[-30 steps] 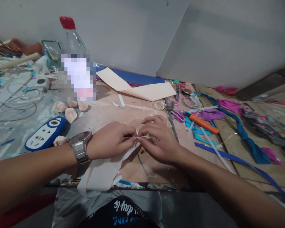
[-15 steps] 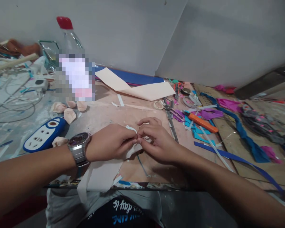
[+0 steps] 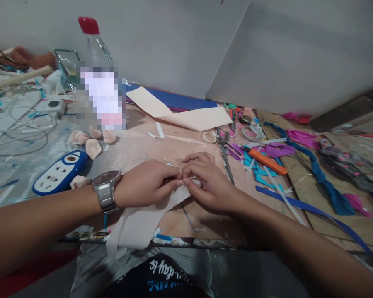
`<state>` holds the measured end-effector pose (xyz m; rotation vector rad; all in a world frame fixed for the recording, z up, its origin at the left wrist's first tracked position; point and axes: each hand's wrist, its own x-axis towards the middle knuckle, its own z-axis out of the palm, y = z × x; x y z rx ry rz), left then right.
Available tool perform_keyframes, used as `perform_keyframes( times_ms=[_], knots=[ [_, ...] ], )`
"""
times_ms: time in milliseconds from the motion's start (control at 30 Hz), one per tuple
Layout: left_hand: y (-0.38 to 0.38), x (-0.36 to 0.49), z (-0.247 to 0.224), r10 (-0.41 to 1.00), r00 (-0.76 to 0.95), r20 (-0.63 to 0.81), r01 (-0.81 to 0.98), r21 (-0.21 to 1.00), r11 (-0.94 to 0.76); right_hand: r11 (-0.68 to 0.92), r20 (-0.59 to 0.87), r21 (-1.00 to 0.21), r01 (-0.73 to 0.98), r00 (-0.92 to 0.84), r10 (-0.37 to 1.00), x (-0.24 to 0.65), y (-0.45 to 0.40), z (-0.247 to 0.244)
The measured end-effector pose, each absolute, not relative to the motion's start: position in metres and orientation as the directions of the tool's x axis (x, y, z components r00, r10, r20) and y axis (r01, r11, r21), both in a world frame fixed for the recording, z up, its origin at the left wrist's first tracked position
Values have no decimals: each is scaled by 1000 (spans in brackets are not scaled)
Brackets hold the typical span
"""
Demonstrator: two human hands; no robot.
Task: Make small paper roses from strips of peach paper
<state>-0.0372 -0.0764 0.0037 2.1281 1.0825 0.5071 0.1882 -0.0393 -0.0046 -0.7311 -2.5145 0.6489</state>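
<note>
A pale strip, paper or cloth, runs from my fingertips down across the table's front edge, where its end hangs over. My left hand, with a metal watch on the wrist, pinches the strip's upper end between thumb and fingers. Fingertip to fingertip with it, my right hand is closed on the same end, its thumb and index finger pressed together. The fingers hide most of the gripped part. A thin dark line lies on the tabletop just below my right hand.
Several pale peach rolled pieces and a blue-and-white power strip lie left. Behind is a longer cream strip. An orange cutter, thread snips and blue ribbon are right. A red-capped bottle stands at the back.
Both hands have stayed together with small finger movements. The strip now lies further up toward the right hand's fingers. The whole view has shifted slightly.
</note>
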Motion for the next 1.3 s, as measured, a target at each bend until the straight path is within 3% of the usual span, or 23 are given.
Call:
perform_keyframes(
  times_ms=[233, 867, 1300],
  knots=[
    [-66, -41, 4, 812, 575, -102, 467, 855, -223, 767, 300, -513, 384, -758, 580, 191, -33, -6],
    [-67, -43, 1, 772, 615, -160, 444, 880, -171, 803, 343, -492, 336, -773, 533, 187, -35, -8],
    [-66, -42, 1, 744, 643, -184, 436, 886, -158, 904, 471, -315, 290, -779, 414, 190, -33, -8]
  ],
)
